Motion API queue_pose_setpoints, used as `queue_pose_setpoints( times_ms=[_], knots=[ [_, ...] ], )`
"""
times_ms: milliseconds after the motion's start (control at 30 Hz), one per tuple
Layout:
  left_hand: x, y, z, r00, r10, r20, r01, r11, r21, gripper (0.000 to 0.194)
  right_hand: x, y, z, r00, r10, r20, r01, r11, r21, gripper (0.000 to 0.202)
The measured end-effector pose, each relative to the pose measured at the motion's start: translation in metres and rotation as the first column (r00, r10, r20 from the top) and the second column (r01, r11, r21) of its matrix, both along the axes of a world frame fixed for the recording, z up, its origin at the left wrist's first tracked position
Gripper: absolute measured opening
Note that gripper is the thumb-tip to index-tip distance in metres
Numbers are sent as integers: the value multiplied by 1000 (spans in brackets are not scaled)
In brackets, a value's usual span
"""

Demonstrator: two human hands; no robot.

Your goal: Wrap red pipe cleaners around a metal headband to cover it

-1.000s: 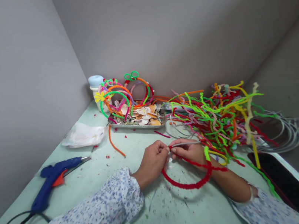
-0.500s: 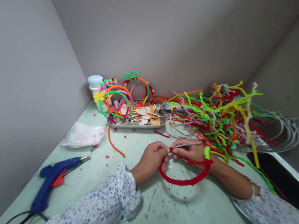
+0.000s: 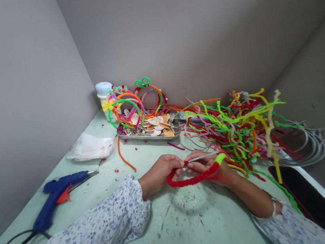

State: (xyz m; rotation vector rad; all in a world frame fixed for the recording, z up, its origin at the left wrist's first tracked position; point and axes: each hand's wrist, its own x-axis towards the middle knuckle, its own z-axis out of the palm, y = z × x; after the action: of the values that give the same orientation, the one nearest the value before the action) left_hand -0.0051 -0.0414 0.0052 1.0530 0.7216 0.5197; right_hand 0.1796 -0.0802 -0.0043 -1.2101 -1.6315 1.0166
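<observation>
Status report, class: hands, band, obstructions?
Left hand, right hand: both pinching red band. Band curved, lime-green section rightward. Pipe-cleaner pile close beside right hand.

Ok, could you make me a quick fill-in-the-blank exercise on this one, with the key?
1. The loop held by the left hand and right hand is mostly ____.
2. The glue gun has a ____ body.
3. The metal tray holds pale ____.

Missing words: red; blue; shells.
</observation>
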Motion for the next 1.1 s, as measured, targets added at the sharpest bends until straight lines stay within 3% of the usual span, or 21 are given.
queue_pose_setpoints(
  times_ms=[200,433,733,1000,1100],
  knots=[
    [-3,2,2,998,-34,-59,34,999,10,12,5,2,4,983,14,183,-50,980,195,15],
    [-9,4,6,992,-126,-20,125,990,-59,9,5,0,3,974,27,223,-77,972,220,18],
    [-15,11,4,952,-287,106,302,936,-181,17,4,-3,-2,966,-36,256,-30,968,249,16],
    [-17,15,3,938,-320,136,344,910,-232,14,5,-6,4,956,57,287,-152,934,323,17],
    [-15,14,1,958,-256,126,278,938,-208,12,6,-3,3,937,-19,348,-111,931,348,17]
  ],
)
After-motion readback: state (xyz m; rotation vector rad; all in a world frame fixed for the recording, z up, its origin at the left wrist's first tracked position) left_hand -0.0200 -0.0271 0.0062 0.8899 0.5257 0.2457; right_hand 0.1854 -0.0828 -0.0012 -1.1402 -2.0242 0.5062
